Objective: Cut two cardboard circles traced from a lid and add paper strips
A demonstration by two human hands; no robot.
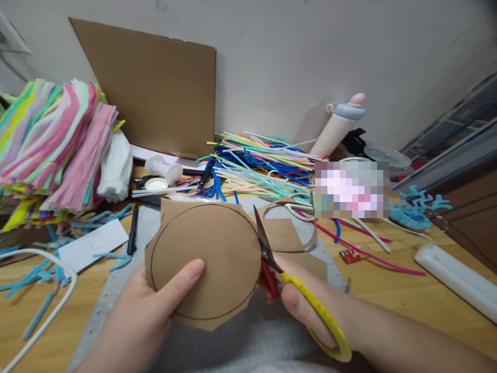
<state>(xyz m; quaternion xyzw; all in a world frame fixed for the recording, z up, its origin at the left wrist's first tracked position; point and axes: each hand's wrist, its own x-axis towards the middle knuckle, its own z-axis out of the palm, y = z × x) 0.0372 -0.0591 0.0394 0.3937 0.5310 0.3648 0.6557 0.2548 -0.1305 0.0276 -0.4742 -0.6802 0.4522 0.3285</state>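
My left hand (149, 305) grips a brown cardboard piece (205, 254) with a pencilled circle on it, thumb pressed on its front near the lower left. My right hand (310, 305) is closed round yellow-handled scissors (295, 282). Their blades point up along the right edge of the circle, where the cardboard is cut close to the line. A curled offcut strip (306, 241) hangs to the right of the blades. Both hands are above a grey cutting mat (240, 331).
A heap of coloured pipe cleaners (260, 163) lies behind the mat, and bundles of fuzzy stems (54, 140) are stacked at the left. A cardboard sheet (155, 88) leans on the wall. A bottle (337, 127), white tube (458, 277) and black pen (133, 230) lie nearby.
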